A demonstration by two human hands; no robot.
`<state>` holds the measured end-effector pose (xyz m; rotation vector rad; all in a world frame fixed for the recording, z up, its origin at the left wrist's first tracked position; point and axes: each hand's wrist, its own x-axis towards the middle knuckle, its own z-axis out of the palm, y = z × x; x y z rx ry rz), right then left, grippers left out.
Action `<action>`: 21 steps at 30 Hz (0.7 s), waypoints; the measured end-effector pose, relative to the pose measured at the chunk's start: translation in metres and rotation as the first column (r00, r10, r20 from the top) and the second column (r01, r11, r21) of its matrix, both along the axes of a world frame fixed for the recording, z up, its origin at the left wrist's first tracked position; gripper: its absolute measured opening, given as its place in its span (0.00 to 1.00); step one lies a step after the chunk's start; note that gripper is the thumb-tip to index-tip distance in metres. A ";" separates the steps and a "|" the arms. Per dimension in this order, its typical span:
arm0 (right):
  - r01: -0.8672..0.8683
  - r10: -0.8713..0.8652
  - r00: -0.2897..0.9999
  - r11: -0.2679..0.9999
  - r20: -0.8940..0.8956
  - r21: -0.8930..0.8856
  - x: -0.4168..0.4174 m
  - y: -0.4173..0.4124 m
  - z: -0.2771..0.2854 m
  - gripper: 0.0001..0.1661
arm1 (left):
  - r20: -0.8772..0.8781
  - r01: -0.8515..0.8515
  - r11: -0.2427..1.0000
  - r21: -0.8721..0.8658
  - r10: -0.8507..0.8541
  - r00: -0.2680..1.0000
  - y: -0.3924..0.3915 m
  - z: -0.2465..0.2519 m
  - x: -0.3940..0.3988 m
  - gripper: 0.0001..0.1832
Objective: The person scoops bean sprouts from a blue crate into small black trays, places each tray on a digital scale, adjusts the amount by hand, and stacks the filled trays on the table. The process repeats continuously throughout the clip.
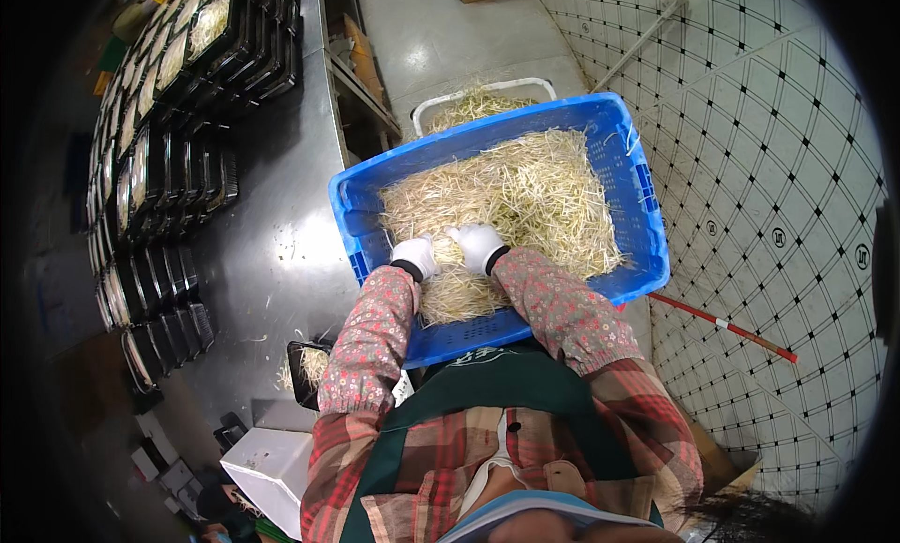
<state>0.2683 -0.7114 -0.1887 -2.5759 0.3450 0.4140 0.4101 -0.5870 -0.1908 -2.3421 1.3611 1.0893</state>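
A large blue plastic crate stands before me, holding a thick layer of pale bean sprouts. My left hand, in a white glove with a dark cuff, is sunk into the sprouts near the crate's left side. Close to its right, my right hand, gloved the same way, also rests in them, thumb pointing left. The fingertips of both hands are hidden among the sprouts, so their grip does not show. Below my left forearm, a black plastic tray with some sprouts lies on the metal table.
On the steel table at left stand many stacked black trays of sprouts. A white-rimmed basket of sprouts sits behind the crate. A white foam box is at lower left. A red stick leans at the tiled wall, right.
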 end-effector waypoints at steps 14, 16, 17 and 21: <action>-0.028 0.096 0.975 0.948 0.201 -0.316 -0.053 -0.137 0.076 0.51 | 0.172 -0.100 0.816 -0.570 0.238 0.956 -0.112 0.042 -0.069 0.36; -0.080 0.085 0.996 0.958 0.008 -0.276 -0.085 -0.135 0.061 0.65 | 0.079 -0.101 0.822 -0.561 0.175 0.981 -0.105 0.022 -0.103 0.44; -0.130 0.132 0.991 0.947 -0.012 -0.294 -0.110 -0.124 0.056 0.65 | 0.010 -0.094 0.855 -0.510 0.115 0.993 -0.092 0.016 -0.121 0.45; -0.329 0.325 0.939 0.944 -0.116 -0.021 -0.200 -0.093 0.055 0.49 | -0.193 -0.025 0.886 -0.463 -0.074 0.978 -0.014 0.024 -0.166 0.41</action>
